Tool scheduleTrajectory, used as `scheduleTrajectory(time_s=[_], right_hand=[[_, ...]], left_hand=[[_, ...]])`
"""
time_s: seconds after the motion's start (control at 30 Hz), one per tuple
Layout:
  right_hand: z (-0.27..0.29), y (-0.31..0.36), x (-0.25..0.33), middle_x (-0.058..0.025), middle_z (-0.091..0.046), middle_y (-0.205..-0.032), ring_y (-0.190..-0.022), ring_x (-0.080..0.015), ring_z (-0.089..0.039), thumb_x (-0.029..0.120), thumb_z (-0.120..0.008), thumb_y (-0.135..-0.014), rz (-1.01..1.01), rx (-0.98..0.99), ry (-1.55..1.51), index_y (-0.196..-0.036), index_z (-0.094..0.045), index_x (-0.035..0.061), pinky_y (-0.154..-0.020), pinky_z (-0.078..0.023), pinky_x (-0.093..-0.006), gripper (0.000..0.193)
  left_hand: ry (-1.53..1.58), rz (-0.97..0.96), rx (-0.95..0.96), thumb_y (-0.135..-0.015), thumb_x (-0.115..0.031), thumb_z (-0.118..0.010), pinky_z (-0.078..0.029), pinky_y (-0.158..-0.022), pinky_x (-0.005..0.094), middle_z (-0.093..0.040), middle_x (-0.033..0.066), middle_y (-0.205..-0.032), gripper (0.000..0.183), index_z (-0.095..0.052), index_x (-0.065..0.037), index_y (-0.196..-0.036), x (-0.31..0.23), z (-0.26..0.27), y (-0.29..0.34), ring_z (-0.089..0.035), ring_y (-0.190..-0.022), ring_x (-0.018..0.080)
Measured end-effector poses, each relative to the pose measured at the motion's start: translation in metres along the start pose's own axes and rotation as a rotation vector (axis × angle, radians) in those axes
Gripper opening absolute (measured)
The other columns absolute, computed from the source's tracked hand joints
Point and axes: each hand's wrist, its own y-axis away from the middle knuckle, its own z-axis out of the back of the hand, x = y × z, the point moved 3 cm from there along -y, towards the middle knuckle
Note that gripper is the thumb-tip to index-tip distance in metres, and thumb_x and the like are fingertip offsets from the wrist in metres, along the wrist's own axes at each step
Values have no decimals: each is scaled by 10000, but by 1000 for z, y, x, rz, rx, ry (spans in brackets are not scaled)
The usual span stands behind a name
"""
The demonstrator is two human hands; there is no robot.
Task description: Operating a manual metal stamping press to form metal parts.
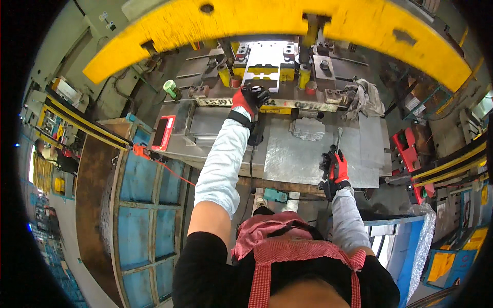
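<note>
Left hand (pixel 251 99) at twelve o'clock, grip unclear; right hand (pixel 336 168) at three wraps fingers round a tool (pixel 339 137), leaving its tip free.

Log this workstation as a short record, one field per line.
Left hand: gloved, at the die base; grip unclear
Right hand: gloved, holding a slim metal tool
Workbench: cut metal pieces, stacked on a metal sheet
Right end of die base: grey rag
Overhead: yellow beam
</note>
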Motion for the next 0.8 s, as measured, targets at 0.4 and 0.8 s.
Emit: scheduleTrajectory(time_s=[0.4, 0.8], right_hand=[[-105, 50, 63, -43, -561, -861, -624, -85, -476, 89, -595, -764, 241, 106, 489, -1313, -309, 100, -526, -421, -226, 620], [-299, -200, 95, -31, -535, -580, -435, -115, -477, 209, -562, -795, 273, 592, 650, -906, -577, 68, -414, -374, -267, 180]], left_hand=[[4, 86, 77, -890, -294, -362, -482, -778, 461, -610, 180, -880, 395, -523, 54, -986, -1, 10, 2, -585, -864, 353], [78, 246, 288, -894, -377, -362, -503, -709, 439, -606, 164, -856, 401, -524, -23, -990, 12, 0, 1, -607, -735, 319]])
